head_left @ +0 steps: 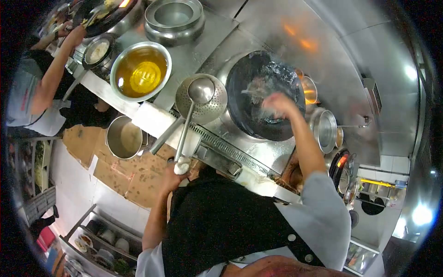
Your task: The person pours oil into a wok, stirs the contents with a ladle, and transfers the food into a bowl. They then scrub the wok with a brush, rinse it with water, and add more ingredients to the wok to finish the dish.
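Note:
My left hand (171,179) is closed at the white-wrapped end of a long-handled ladle (188,121). The ladle's round bowl lies over a perforated strainer (216,107) with a thick handle. My right hand (278,105) is above the inside of a large black wok (240,111), smeared by motion. A pale blurred streak shows beside its fingers, and I cannot make out whether it is something held. Shiny wet patches or steam show on the wok's far wall.
Left of the strainer stands a metal bowl of yellow oil (146,76), with a steel pot (174,21) behind it. A tall pot (124,137) is lower left. Metal containers (324,131) and flames are right of the wok. A co-worker's arm (57,69) works at far left.

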Available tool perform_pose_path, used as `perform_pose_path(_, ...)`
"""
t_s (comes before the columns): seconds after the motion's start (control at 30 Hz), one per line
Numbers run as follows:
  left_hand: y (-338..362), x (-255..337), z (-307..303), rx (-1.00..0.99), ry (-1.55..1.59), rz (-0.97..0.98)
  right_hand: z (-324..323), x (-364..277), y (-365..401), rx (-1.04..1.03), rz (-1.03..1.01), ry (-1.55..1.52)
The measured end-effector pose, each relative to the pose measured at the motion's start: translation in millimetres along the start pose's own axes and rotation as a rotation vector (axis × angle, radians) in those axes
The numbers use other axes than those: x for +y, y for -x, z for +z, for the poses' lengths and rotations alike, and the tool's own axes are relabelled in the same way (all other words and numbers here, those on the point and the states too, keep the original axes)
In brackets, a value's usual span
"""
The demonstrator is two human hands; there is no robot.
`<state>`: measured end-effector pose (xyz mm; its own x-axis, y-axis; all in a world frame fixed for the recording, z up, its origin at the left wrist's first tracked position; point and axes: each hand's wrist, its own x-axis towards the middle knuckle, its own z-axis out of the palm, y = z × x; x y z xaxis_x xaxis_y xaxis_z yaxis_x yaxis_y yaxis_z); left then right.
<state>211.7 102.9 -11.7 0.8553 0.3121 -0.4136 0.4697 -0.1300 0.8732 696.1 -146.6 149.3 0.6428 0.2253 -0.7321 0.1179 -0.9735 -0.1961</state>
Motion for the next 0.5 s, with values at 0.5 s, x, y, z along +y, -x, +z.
perform_pose_path(0.5, -28, 155, 59, 0.033, 0.29, -0.021, 43, 26, -90, 0.945, -0.311, -0.513)
